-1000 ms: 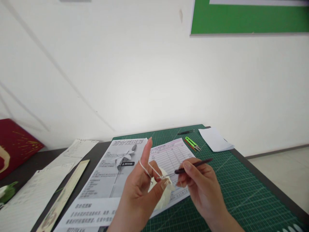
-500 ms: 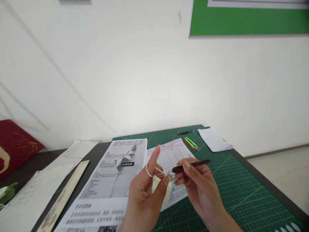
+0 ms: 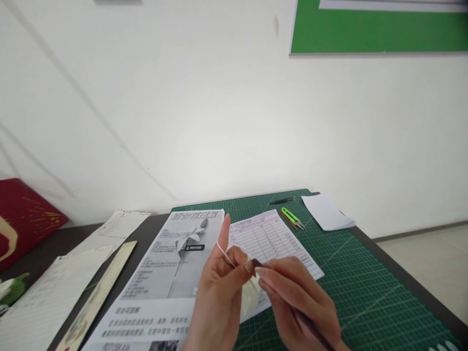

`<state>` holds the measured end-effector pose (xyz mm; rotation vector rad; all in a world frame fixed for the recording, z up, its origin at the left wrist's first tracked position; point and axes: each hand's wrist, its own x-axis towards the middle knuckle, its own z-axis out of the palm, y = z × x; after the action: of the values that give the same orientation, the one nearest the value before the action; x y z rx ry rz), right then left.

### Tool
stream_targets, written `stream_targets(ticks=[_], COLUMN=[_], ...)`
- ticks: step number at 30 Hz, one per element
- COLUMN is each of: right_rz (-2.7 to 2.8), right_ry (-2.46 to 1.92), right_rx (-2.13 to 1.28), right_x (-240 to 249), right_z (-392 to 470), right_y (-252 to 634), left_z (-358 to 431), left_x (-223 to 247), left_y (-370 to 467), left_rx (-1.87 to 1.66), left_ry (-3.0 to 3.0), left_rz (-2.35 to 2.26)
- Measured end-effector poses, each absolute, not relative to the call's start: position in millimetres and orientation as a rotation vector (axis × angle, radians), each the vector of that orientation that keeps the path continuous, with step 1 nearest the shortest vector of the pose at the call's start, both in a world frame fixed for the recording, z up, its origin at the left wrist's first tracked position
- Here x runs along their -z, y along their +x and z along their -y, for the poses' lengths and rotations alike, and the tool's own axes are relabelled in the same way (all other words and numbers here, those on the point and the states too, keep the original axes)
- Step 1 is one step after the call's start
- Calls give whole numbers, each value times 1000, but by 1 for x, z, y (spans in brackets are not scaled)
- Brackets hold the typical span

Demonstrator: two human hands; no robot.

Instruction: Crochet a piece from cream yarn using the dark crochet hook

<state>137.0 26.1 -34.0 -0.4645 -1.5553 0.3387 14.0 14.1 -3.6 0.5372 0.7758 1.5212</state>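
My left hand (image 3: 219, 297) has its index finger raised, with white yarn (image 3: 227, 255) looped round it. Its thumb and other fingers pinch the yarn work, mostly hidden by the fingers. A dark-handled crochet hook (image 3: 310, 322) is in my right hand (image 3: 302, 292), its handle slanting down to the right under the fingers. The two hands meet at the fingertips, and the hook's tip is hidden there. Just behind and below the fingers shows a pale cream rounded bundle (image 3: 250, 300); whether it is yarn or crocheted fabric I cannot tell.
A printed flower sheet (image 3: 146, 312) lies left, a table-lined sheet (image 3: 270, 234) under the hands, on a green cutting mat (image 3: 365, 287). Behind are green thread snips (image 3: 290, 214), a dark slim tool (image 3: 281, 201) and white paper (image 3: 327, 212). Farther left are handwritten sheets (image 3: 54, 287) and a pale strip (image 3: 100, 292).
My right hand has tipped the hook from nearly level to slanting down right, and come closer to my left fingertips. My left index finger stands more upright. The view has shifted slightly.
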Motion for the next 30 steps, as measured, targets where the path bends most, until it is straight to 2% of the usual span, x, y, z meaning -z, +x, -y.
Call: stream_targets(ticks=[3, 14, 30], right_rz=[1514, 998, 815], right_ry=[-442, -410, -418], right_rx=[-419, -1171, -1402], right_x=[33, 50, 44], right_z=[-27, -30, -31], right_y=[138, 134, 141], left_z=[-16, -12, -13], left_x=[4, -2, -5], left_y=[8, 1, -3], left_rx=[-1476, -1403, -1450], left_ry=[518, 570, 602], left_rz=[-739, -718, -709])
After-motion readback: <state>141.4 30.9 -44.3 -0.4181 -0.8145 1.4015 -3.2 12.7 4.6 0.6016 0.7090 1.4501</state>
